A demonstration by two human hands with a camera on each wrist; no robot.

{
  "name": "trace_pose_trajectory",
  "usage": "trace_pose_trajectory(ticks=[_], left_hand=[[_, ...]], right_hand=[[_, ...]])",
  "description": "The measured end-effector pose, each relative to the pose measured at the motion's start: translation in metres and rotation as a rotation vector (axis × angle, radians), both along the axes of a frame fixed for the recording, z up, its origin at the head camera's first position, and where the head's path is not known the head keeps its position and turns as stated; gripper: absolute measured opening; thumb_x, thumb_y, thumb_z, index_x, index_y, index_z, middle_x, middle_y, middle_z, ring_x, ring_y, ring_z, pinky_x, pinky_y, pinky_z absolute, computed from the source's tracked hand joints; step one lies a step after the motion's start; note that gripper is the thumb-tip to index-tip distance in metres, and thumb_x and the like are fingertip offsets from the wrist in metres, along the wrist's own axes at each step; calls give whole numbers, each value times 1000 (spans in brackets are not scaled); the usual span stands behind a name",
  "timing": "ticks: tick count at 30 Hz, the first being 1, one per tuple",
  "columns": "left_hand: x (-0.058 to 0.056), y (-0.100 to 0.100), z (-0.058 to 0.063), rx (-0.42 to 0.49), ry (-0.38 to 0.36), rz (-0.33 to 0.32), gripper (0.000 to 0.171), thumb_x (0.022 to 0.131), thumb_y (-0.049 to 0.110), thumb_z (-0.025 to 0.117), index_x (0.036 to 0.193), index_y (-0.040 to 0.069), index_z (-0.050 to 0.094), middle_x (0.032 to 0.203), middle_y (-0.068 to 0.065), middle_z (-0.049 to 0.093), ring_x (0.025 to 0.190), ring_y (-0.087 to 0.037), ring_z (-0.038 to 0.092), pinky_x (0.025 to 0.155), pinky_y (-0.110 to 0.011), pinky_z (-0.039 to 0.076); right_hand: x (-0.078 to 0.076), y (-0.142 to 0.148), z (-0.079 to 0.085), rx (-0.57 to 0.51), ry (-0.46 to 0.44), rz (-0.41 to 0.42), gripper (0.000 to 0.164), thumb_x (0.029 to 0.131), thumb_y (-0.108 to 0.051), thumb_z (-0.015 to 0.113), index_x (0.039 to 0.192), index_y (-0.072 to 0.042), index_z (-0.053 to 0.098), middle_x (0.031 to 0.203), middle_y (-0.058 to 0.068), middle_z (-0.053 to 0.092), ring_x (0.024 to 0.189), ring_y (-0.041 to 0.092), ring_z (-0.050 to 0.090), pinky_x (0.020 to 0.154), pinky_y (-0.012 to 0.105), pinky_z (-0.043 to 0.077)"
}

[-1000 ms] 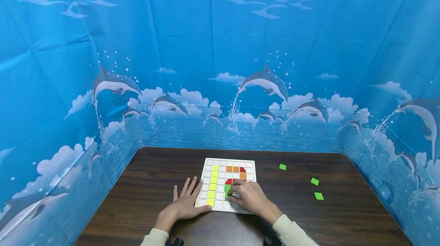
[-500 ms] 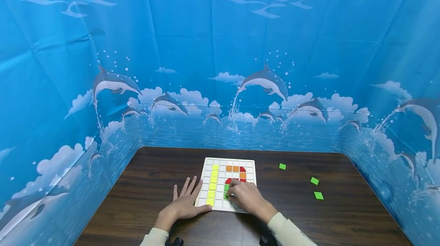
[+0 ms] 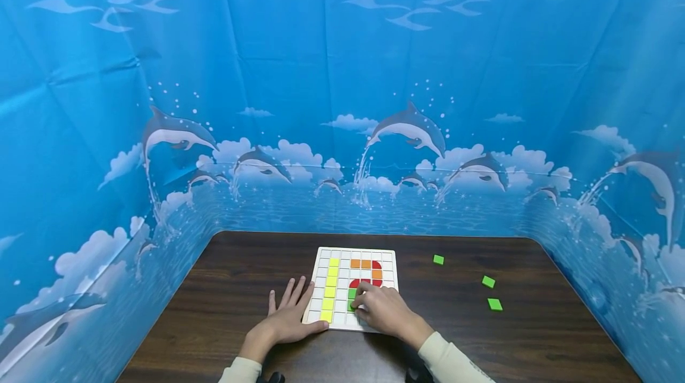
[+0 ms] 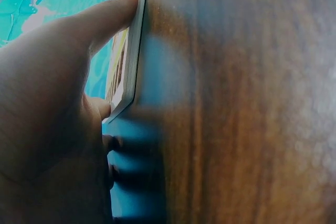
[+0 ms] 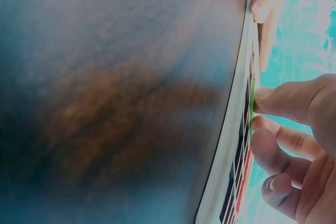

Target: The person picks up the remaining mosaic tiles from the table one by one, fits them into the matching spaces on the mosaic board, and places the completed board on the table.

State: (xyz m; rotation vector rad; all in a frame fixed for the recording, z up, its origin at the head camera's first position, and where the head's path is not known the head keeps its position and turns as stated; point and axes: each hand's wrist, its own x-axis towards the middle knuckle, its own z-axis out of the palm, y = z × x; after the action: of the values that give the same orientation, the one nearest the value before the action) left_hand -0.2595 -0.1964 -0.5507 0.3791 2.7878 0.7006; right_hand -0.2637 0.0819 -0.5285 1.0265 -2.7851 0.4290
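A white gridded board (image 3: 342, 318) lies on the dark wooden table, with coloured tiles in its cells. My left hand (image 3: 289, 316) rests beside the board's left edge, fingers spread, its thumb (image 4: 118, 11) on the front left corner. Over the board's right half, my right hand (image 3: 387, 308) has thumb and fingertips at a green square tile (image 3: 350, 305), which its fingers partly hide. Another green tile (image 3: 352, 293) sits just behind that one. In the right wrist view, thumb and forefinger touch a thin green tile (image 5: 252, 98) level with the board; the other fingers are curled.
A column of yellow tiles (image 3: 330, 292) runs down the board's left side. Orange tiles (image 3: 355, 264) and red rounded tiles (image 3: 377, 265) form a curve at right. Three loose green tiles (image 3: 488, 282) lie on the table (image 3: 535, 335) to the right. A dolphin-printed curtain (image 3: 332, 103) surrounds the table.
The green tile under my right fingers, slightly raised and tilted before, now lies lower in its cell. My right hand has shifted slightly. The left hand stays in place.
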Motion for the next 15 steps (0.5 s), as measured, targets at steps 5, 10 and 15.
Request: trace_pose_trajectory(ticks=[5,10,15], left_hand=[[-1,0,-2,3,7,-7,115,87,82,64,172,16,24,180,-17,11,167,-44,0,120,-82,-12],[-1,2,3,-31,-7,6,111,89,77,67,172,17,25,180,-14,12,167,-41,3,123,-80,-8],[-5,-1,-7,-23,4,5,114,86,83,64,172,18,25,181,-13,11,167,-41,1,122,-79,-11]], right_hand=[[0,0,1,19,-17,-5,17,93,-26,84,109,-21,86,109,-5,72,74,4,62,59,22,47],[2,0,2,41,-17,-11,19,93,-28,84,112,-22,86,111,-4,72,75,5,63,60,24,49],[3,2,2,46,-15,-6,21,94,-29,83,114,-23,85,113,-4,72,75,6,64,61,25,50]])
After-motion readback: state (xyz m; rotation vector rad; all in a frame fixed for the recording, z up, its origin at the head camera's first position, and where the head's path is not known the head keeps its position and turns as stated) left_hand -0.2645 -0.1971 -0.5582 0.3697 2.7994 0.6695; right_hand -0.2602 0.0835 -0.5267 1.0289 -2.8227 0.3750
